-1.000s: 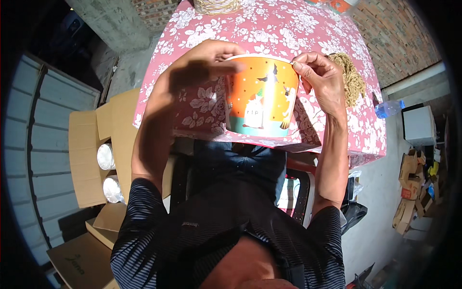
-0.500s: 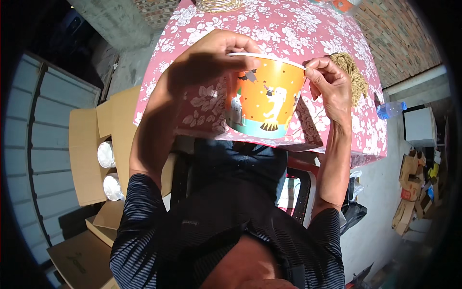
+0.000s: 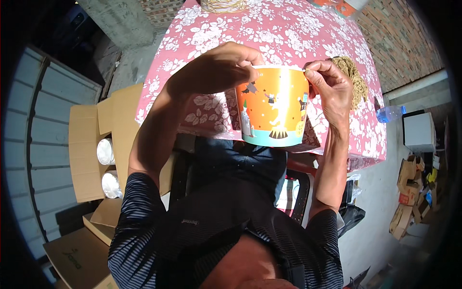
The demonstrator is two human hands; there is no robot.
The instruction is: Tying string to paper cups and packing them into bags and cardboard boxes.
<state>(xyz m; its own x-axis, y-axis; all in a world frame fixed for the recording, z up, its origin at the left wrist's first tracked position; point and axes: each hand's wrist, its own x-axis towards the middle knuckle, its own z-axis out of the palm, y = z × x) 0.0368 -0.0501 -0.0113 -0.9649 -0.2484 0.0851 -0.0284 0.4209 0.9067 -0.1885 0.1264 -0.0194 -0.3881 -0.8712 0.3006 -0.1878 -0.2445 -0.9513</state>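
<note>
An orange paper bucket (image 3: 272, 103) with a white rim, a teal band at its base and printed circus animals is held up in front of me, over the near edge of the table. My left hand (image 3: 226, 67) grips its rim at the left, thumb on the outside and fingers over the top. At the right end of the rim, my right hand (image 3: 332, 84) pinches with thumb and forefinger. Whether anything small sits in that pinch is too fine to tell. The bucket's inside is hidden from this angle.
A pink floral cloth (image 3: 288, 38) covers the table. A bundle of tan cord (image 3: 353, 79) lies beyond my right hand, near a plastic bottle (image 3: 391, 112). A coil of pale cord (image 3: 224, 5) is at the far edge. Left stands an open carton (image 3: 86, 154) with white-wrapped rolls (image 3: 106, 152).
The bucket has shifted slightly right and toward me, and its tilt has levelled out. My left hand has come nearer with it; my right hand stays almost in place.
</note>
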